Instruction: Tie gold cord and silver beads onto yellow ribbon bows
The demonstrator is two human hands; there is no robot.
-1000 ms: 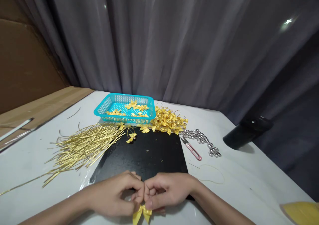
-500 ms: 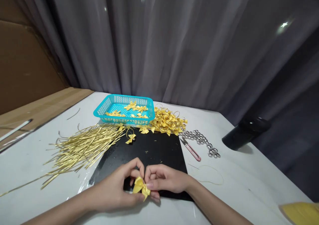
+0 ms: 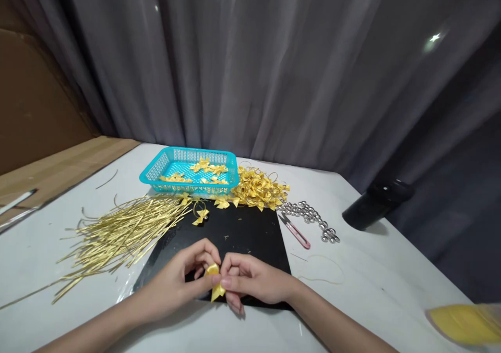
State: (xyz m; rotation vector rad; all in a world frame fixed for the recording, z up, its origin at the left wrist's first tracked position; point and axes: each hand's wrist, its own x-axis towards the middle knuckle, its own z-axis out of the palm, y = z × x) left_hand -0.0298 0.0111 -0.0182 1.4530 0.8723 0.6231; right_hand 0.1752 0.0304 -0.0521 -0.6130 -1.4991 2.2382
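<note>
Over the near edge of a black mat (image 3: 250, 233), a yellow ribbon bow (image 3: 217, 291) is pinched between my two hands. My left hand (image 3: 188, 275) is closed on its left side, thumb lying across the ribbon. From the right, the thumb and fingers of my right hand (image 3: 254, 280) close on the same bow, covering part of it. Another yellow bow with a gold tie (image 3: 201, 217) lies at the mat's far left. Whether a tie or bead is on the held bow is hidden by my fingers.
A turquoise basket (image 3: 146, 177) holds several bows, beside a heap of tied bows (image 3: 260, 186). Gold twist ties (image 3: 125, 228) lie left. To the right are pink thread snips (image 3: 296, 232), silver beads (image 3: 309, 213), a needle with thread (image 3: 324, 281), a black bottle (image 3: 376, 204) and a yellow roll (image 3: 465, 324).
My left thumb has moved up onto the bow, and both hands now pinch it closely. Less of the ribbon shows. The view has shifted slightly.
</note>
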